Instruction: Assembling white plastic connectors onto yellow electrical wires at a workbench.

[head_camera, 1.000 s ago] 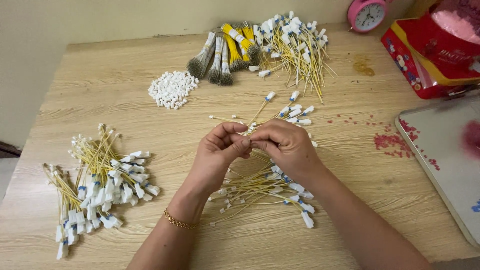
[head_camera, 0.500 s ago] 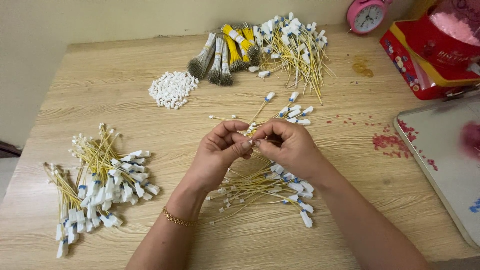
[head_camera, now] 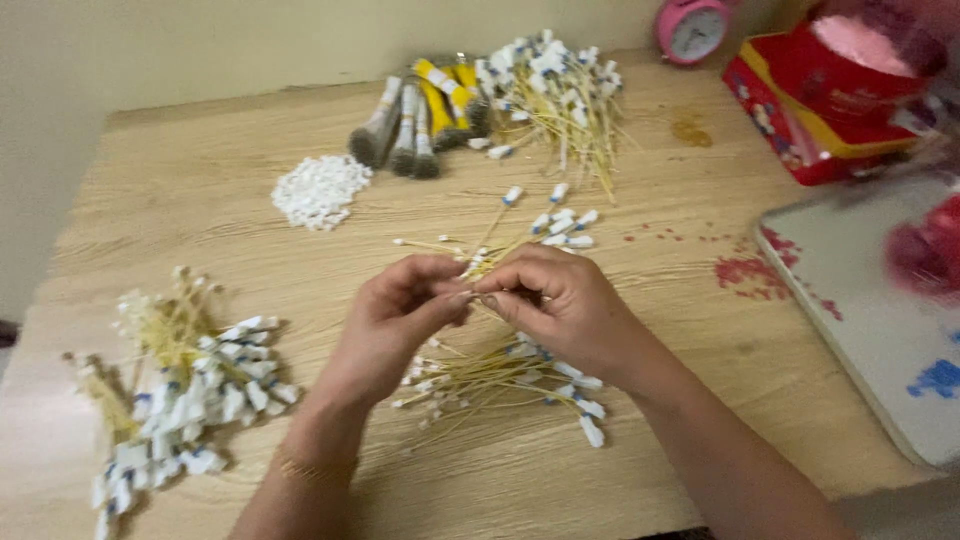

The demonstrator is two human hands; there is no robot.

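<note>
left hand: over the middle of the counter, fingers curled in, thumb and fingertips pinched on a thin yellow stick where it meets the other hand; a thin gold bracelet sits on the wrist.
right hand: just beside the left, fingertips touching it, closed in a pinch on the same stick; the frame is slightly blurred, so the stick's end between the fingers cannot be made out.
stick in the hands: held above the counter, between both sets of fingertips, right over the near pile.
near pile: loose yellow sticks with white and blue tips, fanned out on the counter under and just below the hands.
small scatter: a few more tipped sticks lying just beyond the hands.
left heap: a big bunch of sticks with white and blue tips near the left edge, well apart from the hands.
far heap: another bunch at the back of the counter.
tubes: grey and yellow tubes lying side by side, touching the far heap's left side.
white bits: a small mound of white pieces near the tubes.
clock: pink, round, at the back edge.
red box: at the right back, beside a white board with red and blue marks.
</note>
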